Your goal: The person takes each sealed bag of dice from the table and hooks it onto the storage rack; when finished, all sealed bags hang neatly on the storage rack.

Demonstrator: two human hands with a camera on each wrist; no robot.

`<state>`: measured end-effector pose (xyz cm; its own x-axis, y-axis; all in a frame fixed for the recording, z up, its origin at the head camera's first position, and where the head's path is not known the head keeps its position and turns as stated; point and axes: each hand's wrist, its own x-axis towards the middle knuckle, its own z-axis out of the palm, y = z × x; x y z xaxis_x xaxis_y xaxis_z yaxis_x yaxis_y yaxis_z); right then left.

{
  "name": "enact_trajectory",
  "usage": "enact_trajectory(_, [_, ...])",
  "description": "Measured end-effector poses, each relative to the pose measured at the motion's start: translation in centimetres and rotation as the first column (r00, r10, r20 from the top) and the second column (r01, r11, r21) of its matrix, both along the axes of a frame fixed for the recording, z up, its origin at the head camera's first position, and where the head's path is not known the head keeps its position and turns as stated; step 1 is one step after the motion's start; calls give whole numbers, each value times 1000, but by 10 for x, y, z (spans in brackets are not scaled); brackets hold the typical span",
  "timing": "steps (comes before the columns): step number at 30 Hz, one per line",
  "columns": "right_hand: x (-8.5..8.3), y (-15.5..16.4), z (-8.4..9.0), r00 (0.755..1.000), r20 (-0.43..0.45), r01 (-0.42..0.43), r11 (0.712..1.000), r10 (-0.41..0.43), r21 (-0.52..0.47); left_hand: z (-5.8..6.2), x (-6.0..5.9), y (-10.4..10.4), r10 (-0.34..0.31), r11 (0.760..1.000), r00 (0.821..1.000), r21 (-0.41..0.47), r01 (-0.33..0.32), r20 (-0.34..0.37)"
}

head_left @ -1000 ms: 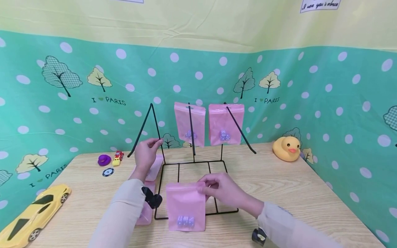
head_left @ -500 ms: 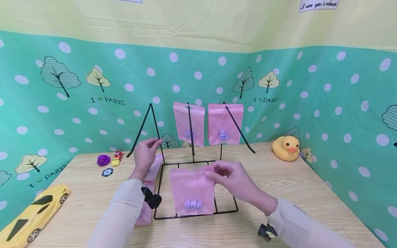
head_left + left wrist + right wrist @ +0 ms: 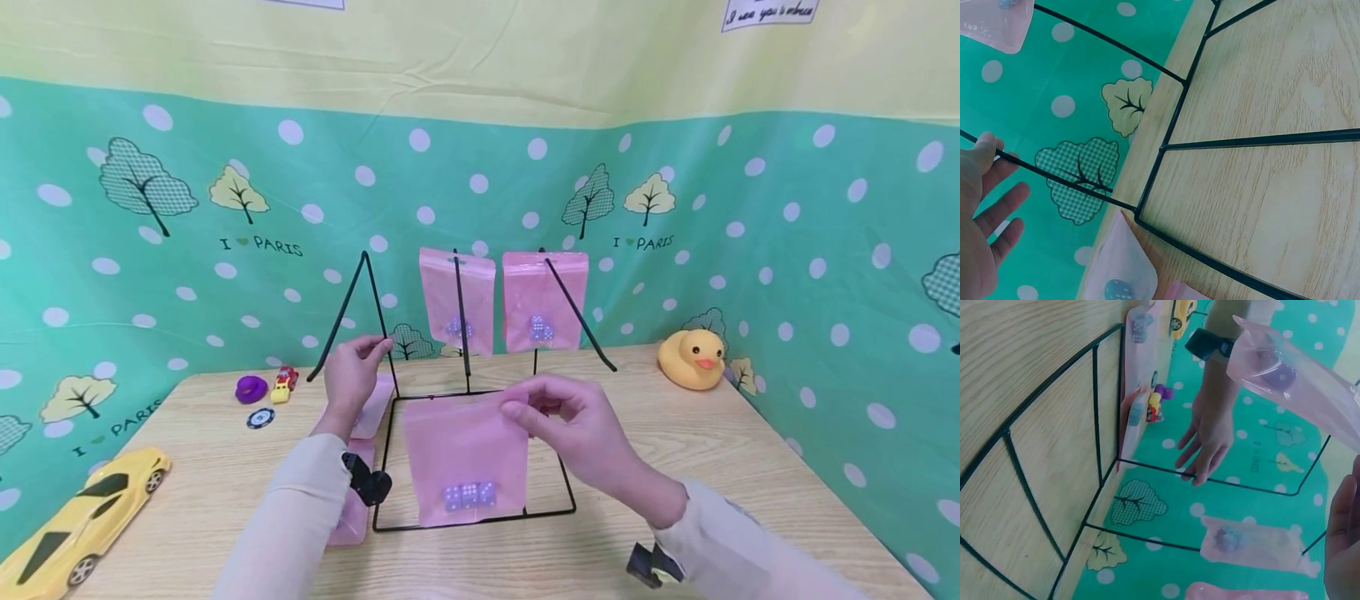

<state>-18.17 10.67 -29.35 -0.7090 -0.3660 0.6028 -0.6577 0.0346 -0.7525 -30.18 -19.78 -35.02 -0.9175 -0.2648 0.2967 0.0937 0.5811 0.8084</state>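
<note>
My right hand (image 3: 570,425) pinches the top edge of a pink zip bag (image 3: 461,450) with purple dice at its bottom. The bag hangs above the base of a black wire rack (image 3: 365,254). The right wrist view shows this bag (image 3: 1297,375) tilted above the rack (image 3: 1094,394), my right hand (image 3: 1344,544) at the edge. My left hand (image 3: 351,375) rests thumb and straight fingers on the rack's left slanted rod, as the left wrist view shows that hand (image 3: 979,237) and the rack (image 3: 1162,147). Two more pink bags (image 3: 438,292) (image 3: 540,292) hang from the rack's top.
More pink bags (image 3: 372,412) (image 3: 352,521) lie on the wooden table left of the rack. A yellow duck (image 3: 693,358) sits at the back right, a yellow toy car (image 3: 82,521) at the front left, with a purple ring (image 3: 252,387) and a small red car (image 3: 283,382) behind.
My right hand has lifted the pink bag off the table's front and carried it up and back over the rack's base. My left hand has stayed on the rod.
</note>
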Motion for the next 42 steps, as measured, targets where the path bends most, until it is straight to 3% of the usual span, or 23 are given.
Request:
enact_trajectory(13, [7,-10,12,999,-46,-21,987,14,-156,1,3,0,5,1000,1000,-8,-5,-12])
enact_trajectory(26, [-3,-13,12,999,16,42,991,-40,-131,-1,0,-1,4,1000,1000,-10,-5,-8])
enact_trajectory(42, [-31,-21,19,978,123,180,979,-168,-94,-3,-2,0,18,1000,1000,-16,-19,-23])
